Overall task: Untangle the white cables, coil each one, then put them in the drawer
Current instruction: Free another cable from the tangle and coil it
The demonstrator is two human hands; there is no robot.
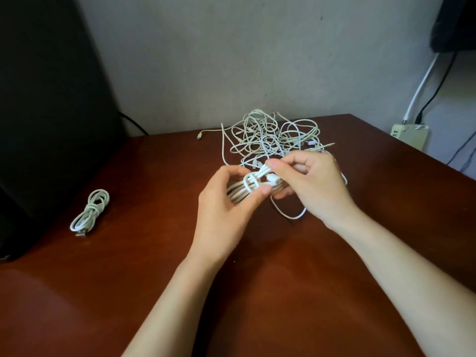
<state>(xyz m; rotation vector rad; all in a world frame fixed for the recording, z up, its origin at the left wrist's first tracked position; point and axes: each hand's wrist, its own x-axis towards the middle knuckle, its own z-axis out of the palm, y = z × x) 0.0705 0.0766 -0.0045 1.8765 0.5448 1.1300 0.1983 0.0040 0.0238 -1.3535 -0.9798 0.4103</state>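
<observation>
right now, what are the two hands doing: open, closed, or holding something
Left hand: closed, gripping the half-coiled white cable.
Right hand: closed, pinching the same cable at its wrapped end.

Head view, forward-down onto table [322, 266] (hands close).

A reddish-brown wooden desk [257, 292] stands against a plain, dull grey-white wall [231, 60]. A tall black box [46, 112] sits on the desk's left end. Beyond the desk's right edge is a cream power strip [409, 136], with cords [422, 83] rising from it.
</observation>
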